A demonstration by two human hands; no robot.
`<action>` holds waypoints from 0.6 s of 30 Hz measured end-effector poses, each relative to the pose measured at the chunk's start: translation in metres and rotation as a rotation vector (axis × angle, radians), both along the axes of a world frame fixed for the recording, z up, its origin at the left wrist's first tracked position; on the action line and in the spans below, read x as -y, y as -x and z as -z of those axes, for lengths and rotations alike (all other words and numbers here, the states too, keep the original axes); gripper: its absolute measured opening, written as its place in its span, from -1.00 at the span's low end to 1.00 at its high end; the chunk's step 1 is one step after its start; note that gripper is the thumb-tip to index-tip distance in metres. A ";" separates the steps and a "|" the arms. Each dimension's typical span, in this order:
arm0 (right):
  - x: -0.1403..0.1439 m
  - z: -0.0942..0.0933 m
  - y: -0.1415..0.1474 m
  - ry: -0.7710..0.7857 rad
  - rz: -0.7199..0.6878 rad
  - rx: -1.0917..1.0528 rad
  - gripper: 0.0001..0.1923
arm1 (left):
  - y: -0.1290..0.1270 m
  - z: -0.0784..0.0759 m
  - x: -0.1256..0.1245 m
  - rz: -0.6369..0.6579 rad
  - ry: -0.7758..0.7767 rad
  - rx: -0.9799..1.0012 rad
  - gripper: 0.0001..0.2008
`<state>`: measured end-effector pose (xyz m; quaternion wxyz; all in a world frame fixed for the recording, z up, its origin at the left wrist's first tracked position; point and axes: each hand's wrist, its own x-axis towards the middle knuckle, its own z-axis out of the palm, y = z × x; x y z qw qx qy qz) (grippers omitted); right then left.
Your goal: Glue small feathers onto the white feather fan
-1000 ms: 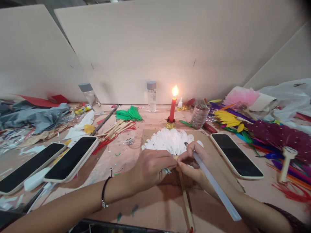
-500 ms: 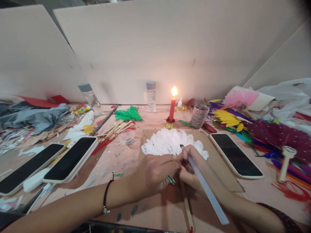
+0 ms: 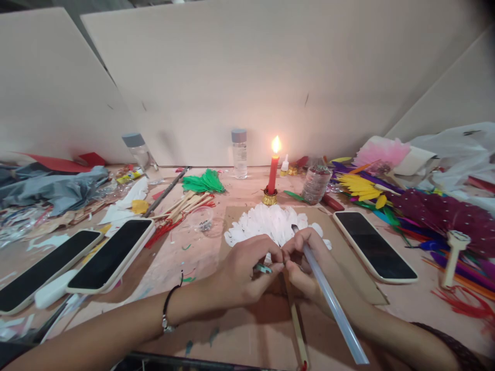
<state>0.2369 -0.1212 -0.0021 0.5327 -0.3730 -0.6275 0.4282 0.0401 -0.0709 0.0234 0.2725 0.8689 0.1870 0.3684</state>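
A white feather fan (image 3: pixel 266 222) lies on a brown cardboard sheet (image 3: pixel 348 257), its wooden handle (image 3: pixel 297 330) running toward me. My left hand (image 3: pixel 243 268) pinches the fan's base where the feathers meet the handle. My right hand (image 3: pixel 309 263) grips a long translucent glue stick (image 3: pixel 332 304), its dark tip resting on the feathers near the base. Both hands touch each other over the fan's base, which they hide.
A lit red candle (image 3: pixel 273 172) in a gold holder burns just behind the fan. Phones lie at left (image 3: pixel 110 252), far left (image 3: pixel 42 268) and right (image 3: pixel 373 245). Bottles (image 3: pixel 239 153), green feathers (image 3: pixel 203 181), wooden sticks and colourful feathers (image 3: pixel 425 211) crowd the table.
My hands shifted slightly on the fan's base; the glue stick tip moved a little across the feathers, and my left fingers re-pinched the base.
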 end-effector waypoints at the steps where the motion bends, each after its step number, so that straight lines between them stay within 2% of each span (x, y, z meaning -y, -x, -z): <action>1: 0.000 0.001 0.000 0.000 0.005 0.007 -0.79 | 0.000 0.000 0.000 -0.004 0.032 -0.007 -0.88; 6: -0.001 0.008 -0.001 -0.007 0.020 0.006 -0.77 | 0.000 -0.003 0.002 -0.006 0.130 -0.038 -0.92; 11: -0.002 -0.001 -0.001 -0.008 0.034 0.003 -0.77 | 0.000 -0.009 0.004 -0.020 0.236 -0.025 -0.92; 18: -0.008 -0.003 -0.011 0.022 0.098 -0.038 -0.72 | 0.003 -0.010 0.002 -0.034 0.263 -0.022 -0.88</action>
